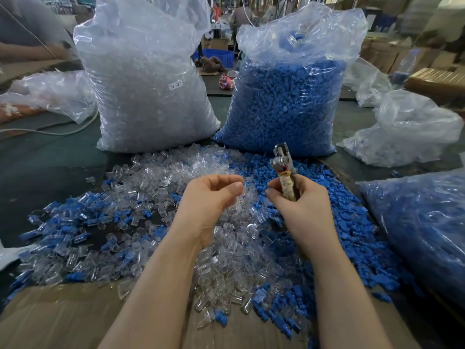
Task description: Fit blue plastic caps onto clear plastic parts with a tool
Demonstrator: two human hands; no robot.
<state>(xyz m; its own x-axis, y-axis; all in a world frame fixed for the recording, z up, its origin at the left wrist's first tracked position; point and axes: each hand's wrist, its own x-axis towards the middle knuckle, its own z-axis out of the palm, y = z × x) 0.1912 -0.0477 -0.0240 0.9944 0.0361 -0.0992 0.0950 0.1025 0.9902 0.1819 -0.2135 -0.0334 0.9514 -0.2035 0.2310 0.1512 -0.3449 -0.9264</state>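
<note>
My right hand (300, 205) grips a plier-like metal tool (281, 159) by its tape-wrapped handle, with the jaws pointing up and away from me. My left hand (210, 197) hovers just left of it above the pile, fingers loosely curled and thumb near the fingertips; I see nothing between them. Loose clear plastic parts (176, 172) lie heaped under and ahead of both hands. Loose blue caps (347, 222) are piled to the right. Clear parts with blue caps fitted (63, 222) are scattered to the left.
A tall bag of clear parts (151, 96) and a tall bag of blue caps (289, 102) stand behind the pile. Another bag of blue pieces (422, 227) lies at the right. Cardboard (63, 318) covers the near edge. A person's arm (27, 50) is at far left.
</note>
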